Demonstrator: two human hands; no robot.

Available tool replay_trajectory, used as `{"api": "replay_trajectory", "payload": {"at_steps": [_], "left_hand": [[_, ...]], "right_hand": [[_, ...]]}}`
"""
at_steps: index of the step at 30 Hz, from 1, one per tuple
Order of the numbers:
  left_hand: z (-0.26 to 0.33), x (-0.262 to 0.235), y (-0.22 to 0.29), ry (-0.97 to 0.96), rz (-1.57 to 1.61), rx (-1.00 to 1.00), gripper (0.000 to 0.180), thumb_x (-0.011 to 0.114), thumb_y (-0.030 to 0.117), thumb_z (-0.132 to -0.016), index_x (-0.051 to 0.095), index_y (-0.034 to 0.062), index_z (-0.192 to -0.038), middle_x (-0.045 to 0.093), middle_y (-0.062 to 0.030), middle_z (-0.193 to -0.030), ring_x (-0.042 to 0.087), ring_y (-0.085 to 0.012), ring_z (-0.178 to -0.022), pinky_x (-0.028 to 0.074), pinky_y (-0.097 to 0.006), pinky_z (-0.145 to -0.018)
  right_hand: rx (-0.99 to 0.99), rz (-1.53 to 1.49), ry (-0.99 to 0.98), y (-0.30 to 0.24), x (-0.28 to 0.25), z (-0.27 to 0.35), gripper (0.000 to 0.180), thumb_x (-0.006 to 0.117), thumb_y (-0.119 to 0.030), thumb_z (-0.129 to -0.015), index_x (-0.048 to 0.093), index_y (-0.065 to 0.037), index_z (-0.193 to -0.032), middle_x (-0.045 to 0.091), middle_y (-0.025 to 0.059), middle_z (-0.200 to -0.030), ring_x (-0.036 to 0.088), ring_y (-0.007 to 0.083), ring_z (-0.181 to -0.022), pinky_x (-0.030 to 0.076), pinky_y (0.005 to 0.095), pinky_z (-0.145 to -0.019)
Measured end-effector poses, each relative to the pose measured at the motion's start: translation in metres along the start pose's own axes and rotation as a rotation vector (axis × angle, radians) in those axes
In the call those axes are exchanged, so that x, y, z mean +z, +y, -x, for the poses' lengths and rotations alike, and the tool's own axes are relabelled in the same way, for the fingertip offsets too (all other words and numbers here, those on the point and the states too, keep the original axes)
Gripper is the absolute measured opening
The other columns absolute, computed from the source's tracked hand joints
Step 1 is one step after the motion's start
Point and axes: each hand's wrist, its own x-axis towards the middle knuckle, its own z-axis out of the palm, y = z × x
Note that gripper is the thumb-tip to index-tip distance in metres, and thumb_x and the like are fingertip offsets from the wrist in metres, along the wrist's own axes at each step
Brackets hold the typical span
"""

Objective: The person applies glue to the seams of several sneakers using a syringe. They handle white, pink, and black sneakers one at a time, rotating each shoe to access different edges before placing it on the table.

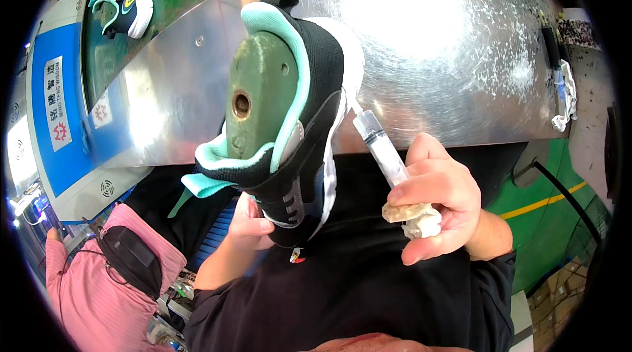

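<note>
A black sneaker (319, 69) with mint-green lining and a white sole is tilted up in front of me, a green shoe last (260, 82) inside it. My left hand (249, 226) is closed round its toe end, with part of the fingers hidden behind the shoe. In my right hand (451, 187) is a clear syringe (387, 156), its tip at the edge of the white sole. Whether the tip touches, I cannot tell. A crumpled whitish wad (421, 222) is also held between those fingers, near the syringe's rear end.
A scratched metal table (428, 115) lies beyond the shoe. Similar sneakers (131, 6) stand on a green surface at the far left, behind a blue-and-white machine panel (69, 108). A person in a pink striped top (108, 279) is at the lower left. A whitish crumpled cloth (566, 99) hangs at the table's right end.
</note>
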Motion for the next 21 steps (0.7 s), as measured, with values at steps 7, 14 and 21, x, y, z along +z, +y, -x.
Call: {"api": "replay_trajectory", "payload": {"at_steps": [7,14,21], "left_hand": [[-0.012,0.014,-0.007,-0.042,0.090,-0.098,0.091,0.068,0.003,-0.060,0.024,-0.0037,-0.140,0.045,-0.0206,-0.132,0.049,-0.0306,-0.120,0.041,-0.040,-0.100],[-0.015,0.020,-0.011,-0.068,0.182,-0.168,0.086,0.065,0.003,-0.061,0.028,-0.0035,-0.138,0.049,-0.0194,-0.128,0.051,-0.0298,-0.118,0.041,-0.040,-0.100],[-0.019,0.022,-0.012,-0.124,0.076,-0.180,0.080,0.064,0.015,-0.060,0.036,-0.0043,-0.133,0.055,-0.0174,-0.121,0.056,-0.0265,-0.111,0.041,-0.036,-0.099]], "right_hand": [[0.008,-0.023,-0.062,-0.008,0.001,-0.004,0.053,0.081,-0.043,-0.063,0.066,-0.003,-0.094,0.065,-0.0001,-0.078,0.044,0.0159,-0.059,0.030,0.0278,-0.058],[-0.024,0.015,-0.099,-0.011,0.008,-0.006,0.056,0.080,-0.044,-0.063,0.066,-0.001,-0.096,0.065,0.0005,-0.077,0.044,0.0160,-0.059,0.030,0.0282,-0.057],[-0.014,0.084,-0.132,-0.010,0.009,-0.007,0.058,0.079,-0.054,-0.062,0.065,-0.006,-0.091,0.063,0.0012,-0.075,0.038,0.0172,-0.065,0.030,0.0287,-0.058]]}}
